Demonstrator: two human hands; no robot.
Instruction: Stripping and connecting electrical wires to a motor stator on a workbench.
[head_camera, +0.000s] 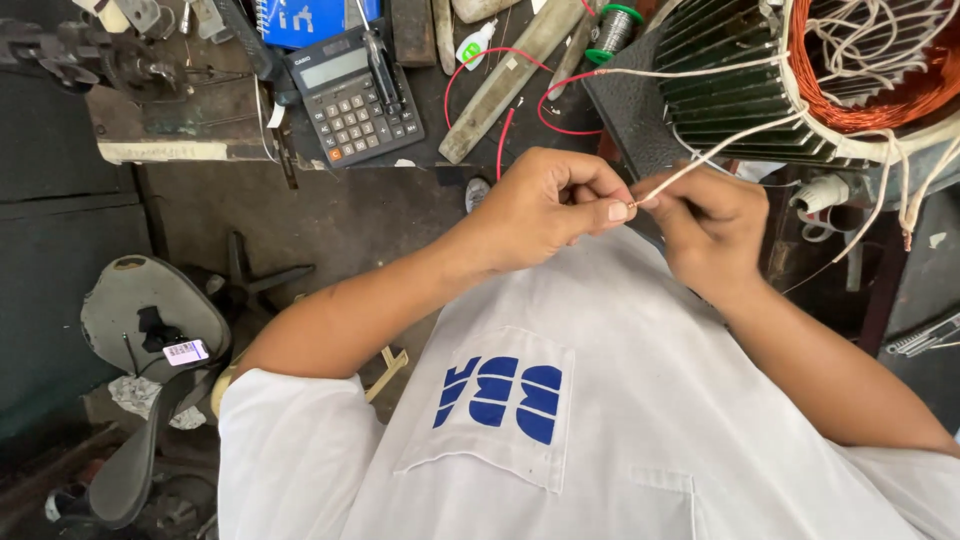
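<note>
A white shirt (600, 420) fills the foreground. Above it, the left hand (545, 205) and right hand (710, 225) both pinch the sleeved lead wire (690, 170) running from the motor stator (800, 80) on the bench (620, 110). Fingertips should stay close together at the wire's end, with the lead kept lightly taut.

Two hands pinching a lead wire from a motor stator

The left hand (545, 205) and right hand (705, 215) meet fingertip to fingertip on a white sleeved wire (700, 160) running from the copper-wound stator (800, 80); a calculator (352, 95) lies on the bench (420, 150).
</note>
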